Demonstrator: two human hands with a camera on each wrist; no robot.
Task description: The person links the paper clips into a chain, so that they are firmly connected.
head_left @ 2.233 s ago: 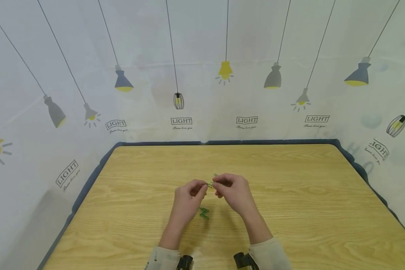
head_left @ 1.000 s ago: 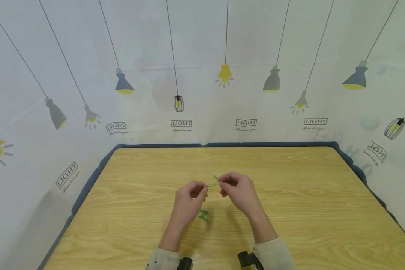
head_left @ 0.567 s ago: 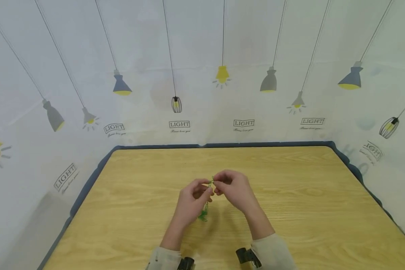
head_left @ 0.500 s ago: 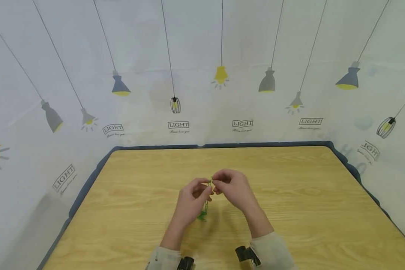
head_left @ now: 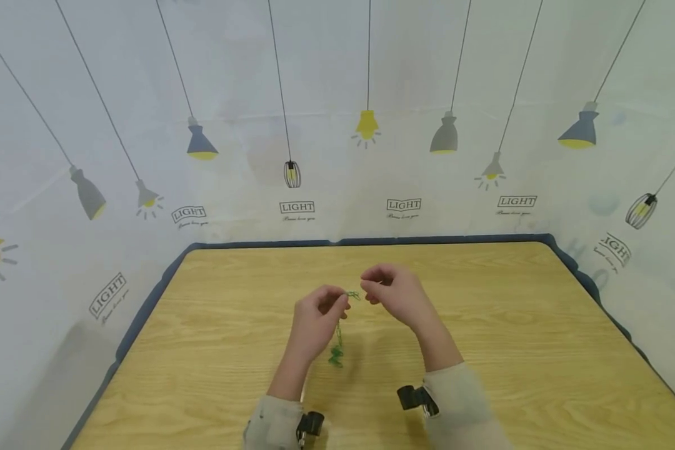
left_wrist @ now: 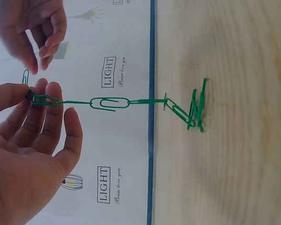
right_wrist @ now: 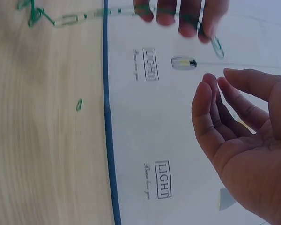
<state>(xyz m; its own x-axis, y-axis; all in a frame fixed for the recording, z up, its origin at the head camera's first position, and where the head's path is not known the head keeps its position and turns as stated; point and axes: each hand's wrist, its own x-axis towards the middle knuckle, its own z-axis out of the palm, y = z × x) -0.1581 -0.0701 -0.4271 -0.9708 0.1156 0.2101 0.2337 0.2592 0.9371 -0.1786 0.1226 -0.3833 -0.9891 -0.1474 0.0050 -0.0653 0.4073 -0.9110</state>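
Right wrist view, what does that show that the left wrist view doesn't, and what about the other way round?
Only the right wrist view: a small loose green clip on the table, apart from the chain.

Only the left wrist view: the palm of the left hand, and a printed lamp with rays on the backdrop.

Both: fingers of both hands, the right hand holding nothing; the chain of green paper clips hanging from the left hand; and LIGHT lettering.

Left hand [head_left: 317,322]: bare
Right hand [head_left: 399,295]: bare
Left sleeve [head_left: 275,422]: pale cream
Right sleeve [head_left: 462,400]: pale cream, plain
Left camera [head_left: 314,424]: black, rounded tube
Right camera [head_left: 409,397]: black, dark bracket
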